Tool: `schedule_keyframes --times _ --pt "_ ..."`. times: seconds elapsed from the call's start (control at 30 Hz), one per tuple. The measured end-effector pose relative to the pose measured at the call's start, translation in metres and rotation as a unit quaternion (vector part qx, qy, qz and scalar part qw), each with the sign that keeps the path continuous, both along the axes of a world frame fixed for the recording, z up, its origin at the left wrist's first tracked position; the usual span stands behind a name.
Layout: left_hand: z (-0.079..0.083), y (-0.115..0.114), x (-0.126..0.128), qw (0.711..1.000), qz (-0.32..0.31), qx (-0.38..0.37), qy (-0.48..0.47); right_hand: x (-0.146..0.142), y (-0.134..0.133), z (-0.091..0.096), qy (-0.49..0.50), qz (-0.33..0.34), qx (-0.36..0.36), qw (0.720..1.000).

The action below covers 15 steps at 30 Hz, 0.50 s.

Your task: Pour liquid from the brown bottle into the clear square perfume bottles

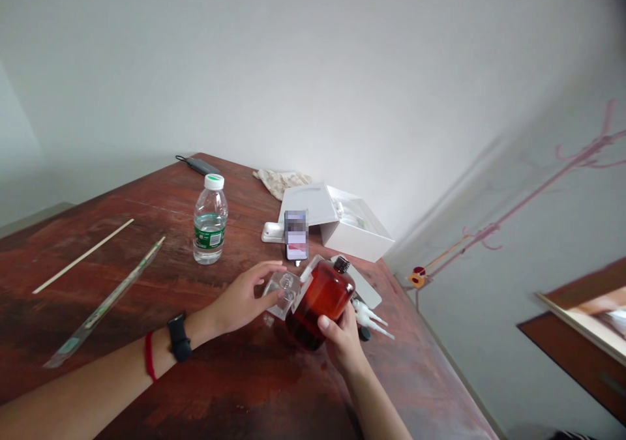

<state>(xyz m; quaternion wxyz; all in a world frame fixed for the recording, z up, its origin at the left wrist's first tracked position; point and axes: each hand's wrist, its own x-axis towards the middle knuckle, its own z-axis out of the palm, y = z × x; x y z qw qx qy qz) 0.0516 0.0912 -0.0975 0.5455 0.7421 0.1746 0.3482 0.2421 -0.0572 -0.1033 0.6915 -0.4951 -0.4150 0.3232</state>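
Glossy amber bottle, clear plastic piece, scuffed reddish wooden tabletop

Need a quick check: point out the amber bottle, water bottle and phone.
Amber bottle (323, 296), head view, on its body.
Water bottle (209, 231), head view, on its green label.
Phone (296, 234), head view, on its screen.

A pale grey wall is rising behind the reddish-brown wooden desk, its worn top showing darker patches and streaks. A second wall is running down the right side, with a pink painted branch climbing across it towards a small red-and-yellow figure. A dark brown panel with a pale edge is cutting in at the right border, too blurred to identify. Soft, even light is falling across the room, leaving only faint shadows along the walls.
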Motion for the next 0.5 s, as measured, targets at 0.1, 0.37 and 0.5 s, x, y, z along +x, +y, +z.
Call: schedule_keyframes --times 0.1,0.37,0.5 --pt "-0.002 -0.001 0.000 1.000 -0.002 0.000 0.002 0.000 0.000 0.000 -0.003 0.000 -0.001 1.000" --pt "-0.010 -0.003 -0.003 0.999 0.003 0.041 0.033 0.003 0.000 -0.002 -0.009 0.001 -0.005 1.000" --pt "-0.010 -0.002 -0.004 0.990 0.025 0.131 0.054 0.004 -0.002 0.000 -0.009 -0.003 -0.007 1.000"
